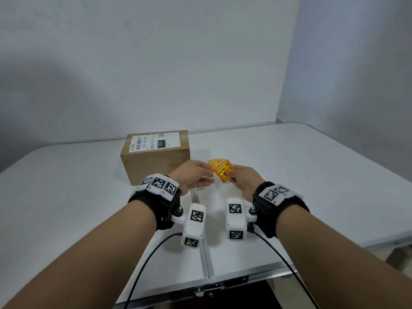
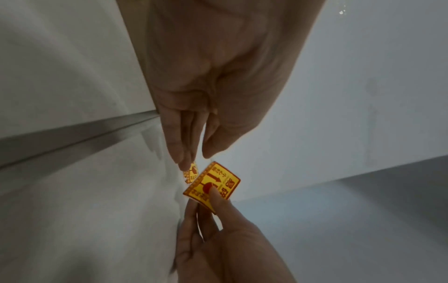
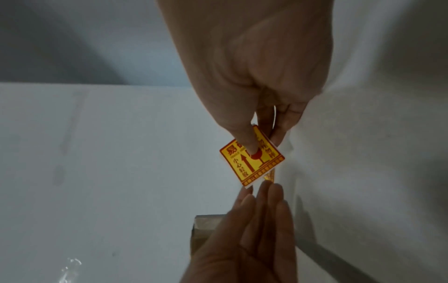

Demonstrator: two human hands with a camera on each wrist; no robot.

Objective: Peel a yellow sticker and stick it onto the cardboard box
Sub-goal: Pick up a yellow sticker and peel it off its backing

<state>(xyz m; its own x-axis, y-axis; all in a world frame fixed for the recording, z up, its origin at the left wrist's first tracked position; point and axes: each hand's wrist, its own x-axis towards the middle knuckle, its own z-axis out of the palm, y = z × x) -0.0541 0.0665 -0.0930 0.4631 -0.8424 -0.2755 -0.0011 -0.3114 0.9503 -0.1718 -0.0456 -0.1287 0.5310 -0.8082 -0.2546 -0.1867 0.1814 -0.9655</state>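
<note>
The brown cardboard box (image 1: 156,157) with a white shipping label stands on the white table, left of my hands; one corner of the box (image 3: 206,226) shows in the right wrist view. My right hand (image 1: 229,175) pinches a yellow sticker (image 1: 224,172) with red print, thumb on its face (image 3: 249,149) and fingers behind it. The sticker (image 2: 218,181) is held just above the table. My left hand (image 2: 197,159) has straight fingers, and its thumb and fingertips (image 3: 266,187) sit at the sticker's free corner with a small gap between them.
More yellow stickers (image 1: 215,162) lie on the table behind the held one. A metal seam (image 1: 205,253) runs down the table's middle toward the front edge. Two cables trail from the wrist cameras. Grey walls close off the back and right.
</note>
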